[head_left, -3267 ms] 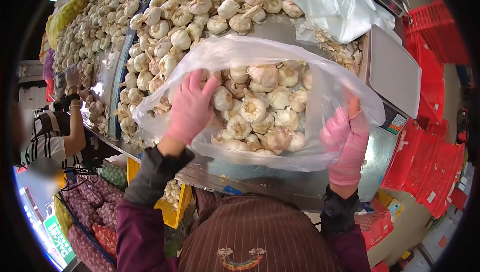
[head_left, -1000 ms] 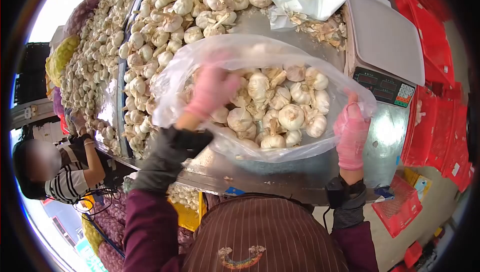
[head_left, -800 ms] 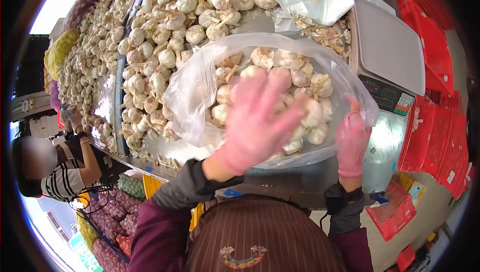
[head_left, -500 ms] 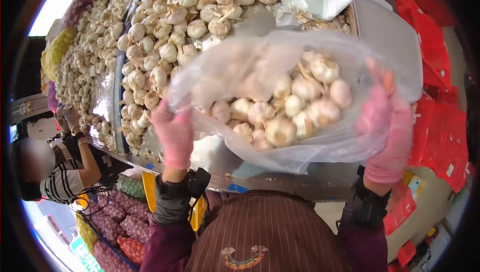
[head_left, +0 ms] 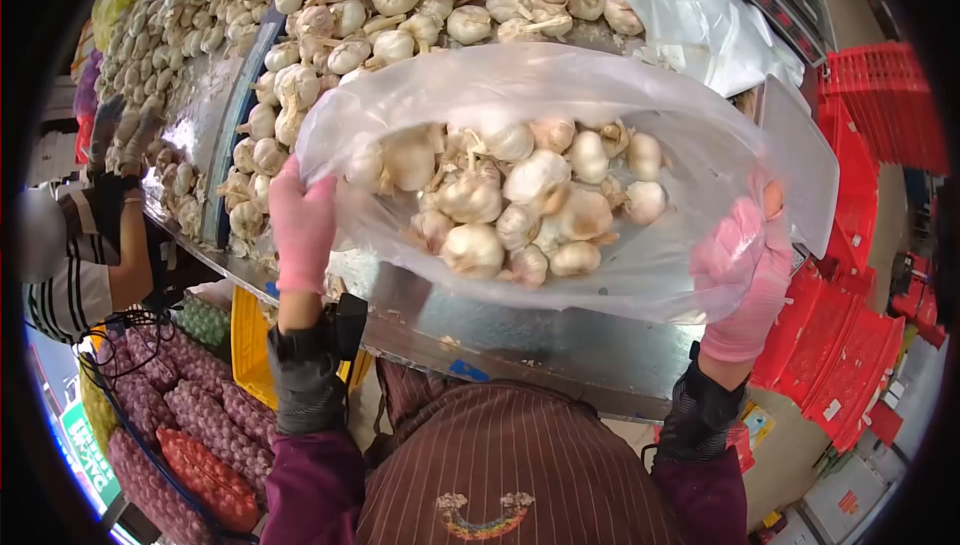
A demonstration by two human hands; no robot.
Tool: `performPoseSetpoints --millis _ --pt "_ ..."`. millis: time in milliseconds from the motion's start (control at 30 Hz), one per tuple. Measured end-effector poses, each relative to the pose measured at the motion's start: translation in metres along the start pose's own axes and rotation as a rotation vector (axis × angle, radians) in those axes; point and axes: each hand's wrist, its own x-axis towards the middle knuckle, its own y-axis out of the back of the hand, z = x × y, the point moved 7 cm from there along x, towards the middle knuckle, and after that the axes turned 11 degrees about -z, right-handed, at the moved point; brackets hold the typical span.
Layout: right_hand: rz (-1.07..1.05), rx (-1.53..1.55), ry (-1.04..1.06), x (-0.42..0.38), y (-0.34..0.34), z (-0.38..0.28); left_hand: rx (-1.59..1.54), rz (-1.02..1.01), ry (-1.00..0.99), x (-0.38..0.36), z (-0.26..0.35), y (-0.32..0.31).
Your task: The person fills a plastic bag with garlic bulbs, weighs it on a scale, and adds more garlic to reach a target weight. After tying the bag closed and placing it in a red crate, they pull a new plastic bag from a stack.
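Note:
A clear plastic bag is stretched wide between my two hands, its mouth facing up toward me. Inside it lie several garlic bulbs, whitish with some dry stems. My left hand, in a pink glove, pinches the bag's left edge. The bag's right edge is gripped by my right hand, also pink-gloved, with a fingertip showing bare. Beneath the bag is the metal table.
Loose garlic is heaped behind the bag. White plastic bags lie at the back right, near a digital scale and a grey tray. Red crates stand on the right. A co-worker's striped sleeve is at far left.
The bag is spread flatter and wider, and the garlic in it has shifted and settled. My left hand appears further left and higher. The whole view has shifted.

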Motion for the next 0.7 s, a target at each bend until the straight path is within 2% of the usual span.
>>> performPoseSetpoints --millis 33,67,100,167,200,267,333,367,400,433,500,533,567,600,667,700 --pt "0.056 -0.042 0.026 0.001 0.009 -0.002 0.444 0.17 -0.267 -0.002 0.023 0.003" --pt "0.116 -0.082 0.046 -0.001 0.017 -0.005 0.479 0.185 -0.377 -0.013 0.087 0.008" --pt "0.125 -0.077 0.046 -0.001 0.018 -0.004 0.483 0.176 -0.379 -0.026 0.096 0.002" --pt "0.198 -0.104 0.058 0.0 0.021 -0.005 0.38 -0.398 -0.944 -0.063 0.13 -0.044" --pt "0.2 -0.096 0.065 -0.001 0.022 -0.006 0.385 -0.401 -0.952 -0.059 0.13 -0.056" --pt "0.162 -0.088 0.017 -0.003 0.02 -0.003 0.73 -0.377 -0.652 -0.023 0.106 -0.099" --pt "0.18 -0.104 -0.029 -0.008 0.025 0.008 0.409 -0.409 -0.523 0.009 0.108 -0.12" --pt "0.202 -0.126 -0.081 -0.011 0.027 0.015 0.444 -0.441 -0.531 0.017 0.12 -0.139" --pt "0.14 -0.118 -0.114 -0.009 0.02 0.016 0.477 -0.475 -0.537 0.02 0.135 -0.161" --pt "0.146 -0.112 -0.111 -0.009 0.027 0.016 0.445 -0.666 -0.488 0.016 0.145 -0.187" --pt "0.19 -0.132 -0.069 -0.009 0.046 0.013 -0.064 -0.66 -0.72 -0.024 0.179 -0.209" --pt "0.191 -0.128 -0.062 -0.012 0.048 0.008 -0.288 -1.06 -0.655 -0.052 0.158 -0.261" --pt "0.256 -0.11 0.0 -0.015 0.054 -0.001 0.339 -0.801 -0.945 -0.094 0.196 -0.226" --pt "0.32 -0.09 0.064 -0.017 0.06 -0.011 0.437 -0.854 -1.078 -0.116 0.194 -0.223" --pt "0.284 -0.086 0.045 -0.03 0.073 -0.021 0.188 -0.702 -1.022 -0.103 0.205 -0.173" --pt "0.255 -0.091 0.007 -0.037 0.077 -0.022 0.418 -0.267 -0.914 -0.087 0.194 -0.13"
